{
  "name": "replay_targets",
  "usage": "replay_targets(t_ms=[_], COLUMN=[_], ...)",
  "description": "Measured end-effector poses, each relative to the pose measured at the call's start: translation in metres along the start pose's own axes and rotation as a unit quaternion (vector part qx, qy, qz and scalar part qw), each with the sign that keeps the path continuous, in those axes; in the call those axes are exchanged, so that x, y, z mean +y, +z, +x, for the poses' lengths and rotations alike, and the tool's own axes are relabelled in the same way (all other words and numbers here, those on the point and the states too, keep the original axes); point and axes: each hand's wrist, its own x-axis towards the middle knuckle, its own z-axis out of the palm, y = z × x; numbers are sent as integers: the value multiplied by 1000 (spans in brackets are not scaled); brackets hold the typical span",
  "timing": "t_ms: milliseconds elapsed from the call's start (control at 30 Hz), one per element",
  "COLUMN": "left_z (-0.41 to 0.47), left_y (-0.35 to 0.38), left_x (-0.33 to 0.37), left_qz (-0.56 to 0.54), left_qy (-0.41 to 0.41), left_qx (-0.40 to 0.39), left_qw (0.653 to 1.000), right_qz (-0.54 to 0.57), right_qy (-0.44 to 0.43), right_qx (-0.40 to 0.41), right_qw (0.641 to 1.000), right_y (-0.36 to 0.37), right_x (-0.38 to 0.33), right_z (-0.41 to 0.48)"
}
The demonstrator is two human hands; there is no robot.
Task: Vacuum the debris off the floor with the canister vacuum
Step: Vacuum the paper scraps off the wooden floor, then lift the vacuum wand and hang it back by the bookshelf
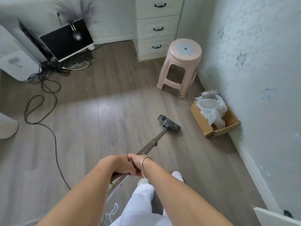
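— Grey laminate floor (pixel 101 121), both hands on the job: the left hand (pixel 117 165) and the right hand (pixel 138 163), bangle at the wrist, are closed side by side round the near end of the wand (pixel 151 142). Where is the head?

— The head (pixel 169 123) sits flat on the boards at right of centre, near the box (pixel 213 126) against the right wall, with the stool (pixel 180 66) farther off. No debris shows clearly; the picture is too soft to tell. The canister itself is not in view.

— What could go wrong?

— White plastic (pixel 210 108) spills from the box; a sweep too close could probably suck it in and choke the nozzle. At left the cord (pixel 53 132) loops across the floor, with a cable tangle (pixel 52 66) at far left. Stepping back or swinging left might snag it or trip the person.
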Motion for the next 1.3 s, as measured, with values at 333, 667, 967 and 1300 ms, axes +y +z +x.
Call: replay_targets(t_ms=[333, 667, 967, 1300], left_z=[-18, -53, -137, -220], left_y=[17, 105, 154, 231], left_x=[16, 28, -13, -70], left_qz=[-171, -327, -246, -232], left_qy=[-60, -151, -340, -436], left_qx=[51, 118, 214, 212], left_qw=[982, 925, 882, 843], right_qz=[-223, -408, -414, -560], right_qy=[16, 33, 14, 83], right_qx=[-71, -132, -226, -359], right_qw=[972, 903, 882, 742], right_y=[-21, -31, 47, 90], right_x=[-32, 18, 102, 177], right_z=[-5, -8, -35, -113])
